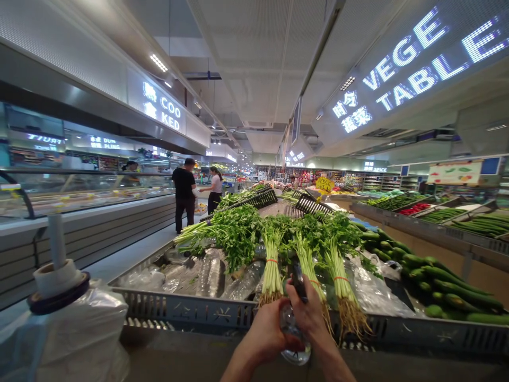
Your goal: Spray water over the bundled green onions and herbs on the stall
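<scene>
A clear bottle with a black top (296, 354), which looks like a spray bottle, is held at the front edge of the vegetable display. My left hand (264, 330) wraps round its clear body from the left. My right hand (309, 309) is closed round the black upper part, its fingers partly hiding it. Just beyond my hands lie bunches of leafy celery, one bunch (272, 268) tied with a red band. Another banded bunch (342, 281) lies to the right, its roots hanging over the crate's rim (191, 309).
A roll of plastic bags (79, 329) stands at left. Cucumbers (445, 281) are piled at right, and black crates (312, 204) sit behind the celery. Two people, one in a black shirt (183, 183), stand in the aisle beside the glass counter (99, 185).
</scene>
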`<state>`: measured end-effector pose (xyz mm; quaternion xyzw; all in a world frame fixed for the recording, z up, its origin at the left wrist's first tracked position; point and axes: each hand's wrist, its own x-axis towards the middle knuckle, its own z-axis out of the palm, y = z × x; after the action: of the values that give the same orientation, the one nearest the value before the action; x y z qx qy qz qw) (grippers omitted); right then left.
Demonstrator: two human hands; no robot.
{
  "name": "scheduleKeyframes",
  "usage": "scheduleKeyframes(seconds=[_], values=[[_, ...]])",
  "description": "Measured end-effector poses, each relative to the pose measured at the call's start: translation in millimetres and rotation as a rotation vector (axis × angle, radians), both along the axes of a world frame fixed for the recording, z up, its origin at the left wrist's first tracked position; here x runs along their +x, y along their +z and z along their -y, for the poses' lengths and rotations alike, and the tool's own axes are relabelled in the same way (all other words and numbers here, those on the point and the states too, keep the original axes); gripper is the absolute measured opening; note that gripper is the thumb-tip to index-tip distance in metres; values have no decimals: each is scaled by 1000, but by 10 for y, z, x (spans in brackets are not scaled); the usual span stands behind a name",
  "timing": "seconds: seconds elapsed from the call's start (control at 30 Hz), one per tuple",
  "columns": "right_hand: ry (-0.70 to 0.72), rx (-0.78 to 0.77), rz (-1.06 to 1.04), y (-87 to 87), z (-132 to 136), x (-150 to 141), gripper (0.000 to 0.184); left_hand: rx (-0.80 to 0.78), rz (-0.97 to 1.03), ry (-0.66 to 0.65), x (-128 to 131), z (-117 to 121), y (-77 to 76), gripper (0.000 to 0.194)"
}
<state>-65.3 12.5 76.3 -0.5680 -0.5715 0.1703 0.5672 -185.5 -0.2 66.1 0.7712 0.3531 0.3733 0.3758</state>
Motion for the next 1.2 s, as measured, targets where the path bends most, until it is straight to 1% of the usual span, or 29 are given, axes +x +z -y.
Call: scheduleKeyframes(seconds=[0.07, 0.2, 0.3, 0.37, 0.43, 0.53, 0.6, 0.73, 0.83, 0.97, 1.07, 1.2], values=[[2, 8, -4, 18, 21, -12, 22, -8, 15, -13, -2, 3, 5, 60], [2, 40, -2, 112, 41, -36, 25, -7, 79, 7, 0, 19, 53, 65], [0, 71, 5, 192, -41, -55, 23, -3, 137, 24, 10, -34, 89, 63], [-11, 92, 5, 227, -153, -63, 22, -12, 195, 10, 29, -132, 82, 62], [-25, 113, 12, 234, -292, -66, 22, -42, 277, -26, 59, -268, 37, 63], [-16, 105, 45, 198, -492, -67, 21, -111, 344, -18, 105, -477, -75, 65], [-8, 94, 47, 158, -587, -69, 20, -156, 340, -4, 121, -581, -146, 67], [-15, 104, 44, 95, -665, -67, 20, -139, 271, 31, 122, -689, -225, 68], [-46, 111, 62, 73, -662, -40, 19, -118, 238, 37, 134, -709, -236, 68], [-103, 118, 72, 74, -629, 22, 19, -90, 249, 29, 193, -674, -226, 68], [-93, 133, 54, 92, -589, 48, 20, -91, 282, 11, 232, -625, -213, 69], [-73, 116, 26, 120, -530, 45, 23, -65, 271, 53, 238, -562, -185, 68]])
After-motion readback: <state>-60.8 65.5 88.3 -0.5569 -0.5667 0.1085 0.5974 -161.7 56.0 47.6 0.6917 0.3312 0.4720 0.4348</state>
